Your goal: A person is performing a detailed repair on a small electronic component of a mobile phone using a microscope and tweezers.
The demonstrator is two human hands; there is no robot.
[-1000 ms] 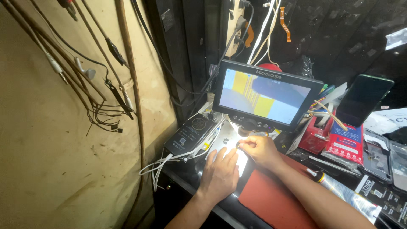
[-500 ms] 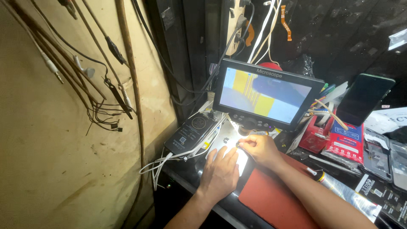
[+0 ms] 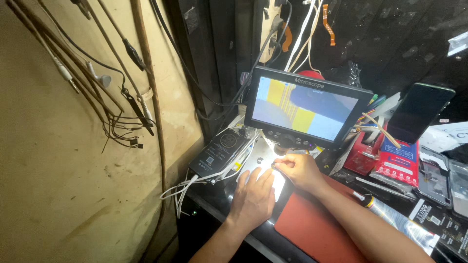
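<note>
Beyond our fingers a tan wall fills the far left side, hung with dark cables and a pair of white earbuds. Just above our fingertips stands the microscope screen, black-framed, showing yellow and blue patches. Under our forearm, toward us from the fingers, a red mat lies on the dark table. To the left of our fingers a black box-shaped device rests beside a bundle of white cords. Off to the right of our fingers a dark phone leans upright, with red packets below it.

Beneath our fingers lies the brightly lit metal plate, glaring white between the two hands. Our left hand lies palm down on it, fingers stretched flat and spread a little, gripping nothing. Our right hand is curled just beside it, its fingers pinched together on a small dark part at the plate, right under the screen and almost touching the left fingertips. The part is too small for us to tell what it is.
</note>
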